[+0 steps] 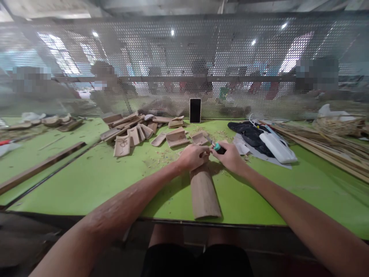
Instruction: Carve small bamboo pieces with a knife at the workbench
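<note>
A long curved piece of split bamboo [205, 194] lies on the green table, its rounded side up and its near end close to the front edge. My left hand [193, 157] is closed over the far end, fingers curled, partly hiding it. Close beside it, my right hand [230, 157] grips a carving knife [217, 147] by its teal and black handle. The short blade points up and to the left, near the left fingertips. Exactly where the blade touches is too small to make out.
Several cut bamboo pieces [177, 137] and shavings lie beyond my hands. A phone [195, 110] stands against the perforated metal screen [161, 57]. At right are black gloves [248, 134], a white power strip [278, 147] and long bamboo strips [319, 142]. People sit behind the screen.
</note>
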Tool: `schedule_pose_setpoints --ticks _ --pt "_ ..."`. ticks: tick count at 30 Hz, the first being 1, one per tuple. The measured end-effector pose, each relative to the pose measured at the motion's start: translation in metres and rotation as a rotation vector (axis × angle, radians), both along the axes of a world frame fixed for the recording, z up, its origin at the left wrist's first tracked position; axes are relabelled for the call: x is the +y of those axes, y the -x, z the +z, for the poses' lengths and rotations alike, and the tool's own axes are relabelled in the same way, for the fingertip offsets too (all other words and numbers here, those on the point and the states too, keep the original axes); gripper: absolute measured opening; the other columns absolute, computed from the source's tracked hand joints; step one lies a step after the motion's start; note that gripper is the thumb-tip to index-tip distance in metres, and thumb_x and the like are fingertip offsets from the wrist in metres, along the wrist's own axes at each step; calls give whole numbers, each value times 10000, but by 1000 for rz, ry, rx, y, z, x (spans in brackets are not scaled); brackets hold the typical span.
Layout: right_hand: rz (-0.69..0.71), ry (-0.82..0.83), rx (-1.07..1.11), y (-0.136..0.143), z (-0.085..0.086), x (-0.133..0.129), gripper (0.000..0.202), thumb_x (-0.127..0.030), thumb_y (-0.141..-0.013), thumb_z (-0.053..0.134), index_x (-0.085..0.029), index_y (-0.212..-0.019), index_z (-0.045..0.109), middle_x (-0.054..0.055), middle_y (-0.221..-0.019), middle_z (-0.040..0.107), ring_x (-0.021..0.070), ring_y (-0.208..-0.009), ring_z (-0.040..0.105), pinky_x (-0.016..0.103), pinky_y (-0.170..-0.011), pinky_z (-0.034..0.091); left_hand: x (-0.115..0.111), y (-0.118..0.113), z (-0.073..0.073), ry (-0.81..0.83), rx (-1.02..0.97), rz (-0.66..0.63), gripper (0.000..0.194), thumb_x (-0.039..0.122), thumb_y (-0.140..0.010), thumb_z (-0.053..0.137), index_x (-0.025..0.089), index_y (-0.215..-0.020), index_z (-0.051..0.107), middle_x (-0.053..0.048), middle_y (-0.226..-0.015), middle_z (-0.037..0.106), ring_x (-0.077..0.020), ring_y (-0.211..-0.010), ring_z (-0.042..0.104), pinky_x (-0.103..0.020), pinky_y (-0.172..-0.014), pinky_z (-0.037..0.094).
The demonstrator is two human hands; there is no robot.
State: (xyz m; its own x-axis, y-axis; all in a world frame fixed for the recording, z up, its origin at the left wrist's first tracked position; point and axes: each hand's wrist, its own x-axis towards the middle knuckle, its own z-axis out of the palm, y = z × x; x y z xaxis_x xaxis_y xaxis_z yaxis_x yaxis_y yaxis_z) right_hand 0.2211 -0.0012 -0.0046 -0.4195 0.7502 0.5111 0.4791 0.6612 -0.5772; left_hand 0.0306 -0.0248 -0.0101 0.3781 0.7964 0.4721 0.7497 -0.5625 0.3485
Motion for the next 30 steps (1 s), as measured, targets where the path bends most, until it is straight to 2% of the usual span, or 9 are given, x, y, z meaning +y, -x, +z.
schedule_pose_setpoints --ticks 4,8,14,20,26,30 --pt "28 -1 -21 0 1 0 153 -283 -783 612 -204 -683 527 6 -644 567 166 -649 479 285 -611 350 0 0 -2 -1 17 -5 211 199 -804 614 202 -951 766 -25 -757 717 -149 -650 592 -249 -618 423" --pt "55 28 -40 0 0 1 127 -277 -775 605 -196 -693 550 4 -655 572 161 -655 482 278 -609 341 -2 0 -1 -5 27 9 179 196 -805 615 198 -913 758 -22 -746 700 -147 -646 577 -246 -608 406" --pt "77 78 -101 0 -1 2 28 -207 -721 582 -181 -710 585 -2 -643 569 151 -622 475 273 -589 322 -2 -1 0 21 -8 66 102 207 -790 636 175 -792 732 -11 -646 632 -128 -553 482 -259 -538 332" --pt "80 68 -119 1 -2 0 49 -204 -739 586 -184 -694 586 -3 -634 566 144 -601 467 272 -577 309 1 0 -1 12 -54 117 117 190 -818 608 161 -743 694 -19 -622 628 -128 -528 474 -262 -526 332" --pt "-17 -18 -61 1 0 0 131 -272 -795 591 -198 -691 563 14 -635 568 161 -617 467 286 -587 331 0 0 -2 20 -114 -38 189 162 -794 609 179 -962 692 -9 -756 691 -143 -646 587 -252 -603 422" --pt "-17 -35 -60 1 0 0 108 -252 -777 593 -200 -689 557 16 -652 582 162 -628 472 282 -593 339 2 0 -5 19 -78 -42 155 217 -842 622 192 -976 695 -15 -833 711 -144 -697 605 -250 -642 444"
